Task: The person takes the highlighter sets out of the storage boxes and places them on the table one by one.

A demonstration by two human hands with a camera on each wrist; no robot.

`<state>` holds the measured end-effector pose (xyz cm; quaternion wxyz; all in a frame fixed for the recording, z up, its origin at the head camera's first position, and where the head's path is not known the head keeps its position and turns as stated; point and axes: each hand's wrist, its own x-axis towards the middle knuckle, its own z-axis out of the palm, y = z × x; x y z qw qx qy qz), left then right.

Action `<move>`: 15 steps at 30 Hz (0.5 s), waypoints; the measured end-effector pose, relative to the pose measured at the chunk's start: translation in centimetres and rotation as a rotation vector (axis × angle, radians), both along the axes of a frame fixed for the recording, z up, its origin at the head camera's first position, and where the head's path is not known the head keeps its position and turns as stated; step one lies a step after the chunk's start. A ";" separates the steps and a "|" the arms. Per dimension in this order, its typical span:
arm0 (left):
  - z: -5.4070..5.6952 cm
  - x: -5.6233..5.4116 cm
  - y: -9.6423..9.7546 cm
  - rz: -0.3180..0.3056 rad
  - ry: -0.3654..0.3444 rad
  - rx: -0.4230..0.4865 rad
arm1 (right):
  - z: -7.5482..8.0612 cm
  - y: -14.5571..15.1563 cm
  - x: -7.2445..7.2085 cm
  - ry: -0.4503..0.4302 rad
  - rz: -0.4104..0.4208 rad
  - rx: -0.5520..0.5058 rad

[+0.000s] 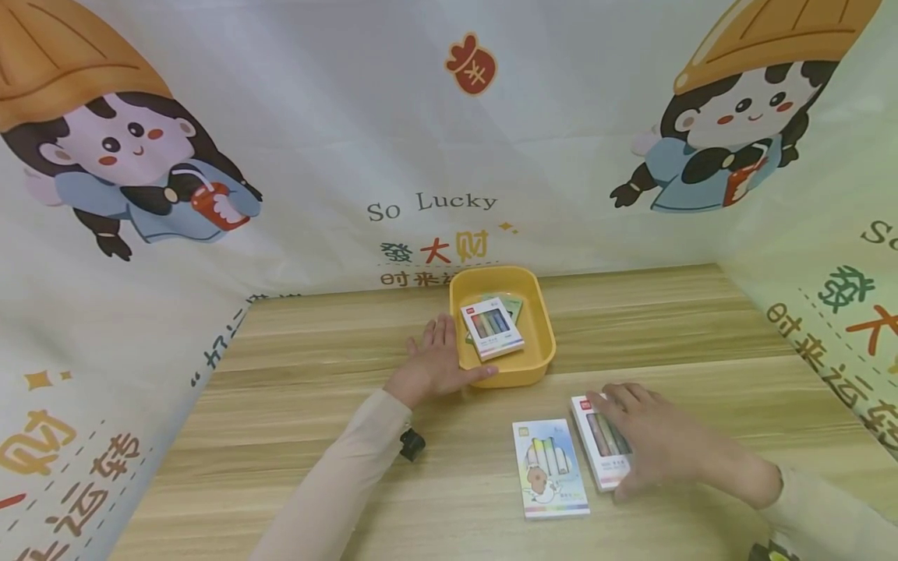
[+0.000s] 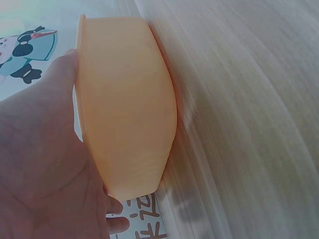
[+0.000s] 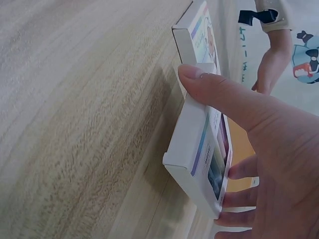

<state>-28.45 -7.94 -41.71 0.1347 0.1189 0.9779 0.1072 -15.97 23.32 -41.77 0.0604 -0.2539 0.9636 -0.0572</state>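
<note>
My left hand (image 1: 438, 366) lies against the left side of a yellow plastic basket (image 1: 542, 343), its fingers fairly straight along the wall and its thumb at the near rim. Inside the basket, a white box with a window of coloured sticks (image 1: 493, 327) rests over a green packet (image 1: 514, 305). On the right, my right hand (image 1: 659, 436) grips a similar white windowed box (image 3: 192, 134), thumb at its near end and fingers at the far side. Left of that box lies a flat box with a cartoon picture (image 1: 550, 467).
Wood-grain tabletop (image 1: 295, 374) lies under everything. A white printed cloth (image 1: 337, 117) with cartoon figures and lettering hangs behind and along both sides, close behind the basket. A black strap piece (image 1: 412, 444) shows at my left wrist.
</note>
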 end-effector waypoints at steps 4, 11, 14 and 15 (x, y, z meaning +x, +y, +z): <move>0.1 0.1 0.0 0.002 -0.009 0.002 | -0.1 0.0 0.2 0.015 0.010 -0.002; 0.1 0.0 0.0 0.004 -0.012 0.002 | -0.2 -0.1 0.8 0.032 0.020 -0.013; 0.0 0.0 0.0 0.004 -0.013 -0.004 | -0.2 -0.2 1.0 0.032 0.021 -0.007; 0.0 0.0 0.0 0.003 -0.014 -0.005 | -0.3 -0.2 1.1 0.033 0.021 -0.006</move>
